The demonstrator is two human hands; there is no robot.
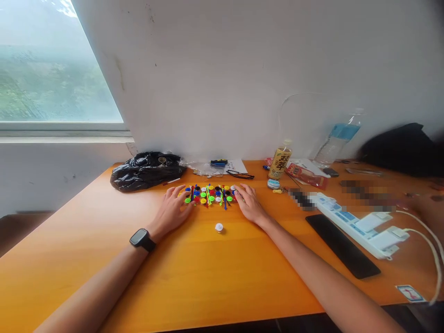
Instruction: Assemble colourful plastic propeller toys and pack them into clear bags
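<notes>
Several small round coloured plastic pieces [203, 200], in white, green, yellow, red, blue and black, lie close together in rows on the wooden table [194, 277]. Thin coloured pointed sticks [225, 199] lie among them. My left hand [172, 208] rests at the left end of the rows, fingers apart, its tips at the edge pieces. On the right end lies my right hand [250, 203], fingers stretched out beside the pieces. Fingertips partly hide the outermost pieces on both sides. A single white round piece [218, 227] with a knobbed top stands alone, nearer to me.
A black plastic bag [147, 172] and glasses [240, 174] lie toward the wall. To the right stand a yellow-labelled drink bottle [279, 162] and a large clear bottle [338, 143]. A white power strip [350, 224] with plugs and cables lies by a black flat strip [342, 246].
</notes>
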